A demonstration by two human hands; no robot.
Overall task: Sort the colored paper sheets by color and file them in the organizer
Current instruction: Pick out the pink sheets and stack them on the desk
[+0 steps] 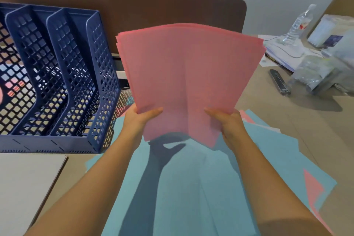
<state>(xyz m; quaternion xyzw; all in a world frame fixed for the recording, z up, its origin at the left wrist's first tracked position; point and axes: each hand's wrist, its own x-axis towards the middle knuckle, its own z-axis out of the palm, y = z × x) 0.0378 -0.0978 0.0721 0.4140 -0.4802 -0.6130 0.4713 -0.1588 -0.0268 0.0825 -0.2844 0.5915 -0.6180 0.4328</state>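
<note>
Pink paper stack (pixel 188 74) held upright above the worktop, edges fanned slightly. Blue sheets (pixel 193 182) spread loosely below, a few pink sheets (pixel 313 188) mixed in. Blue mesh organizer (pixel 63 74) standing left, slots upright.

We see 2 bare forearms reaching in from the bottom edge of the view, and neither carries a sleeve anywhere along the length that shows. No watch, band or bracelet sits on either wrist, and we find no ring on the fingers that are visible. The left hand (pixel 137 119) shows its thumb with a short, plain nail, unpainted as far as we can tell. The right hand (pixel 229 122) shows the same: a thumb with a short, plain nail. Most of the other fingers on both hands are hidden from us.
</note>
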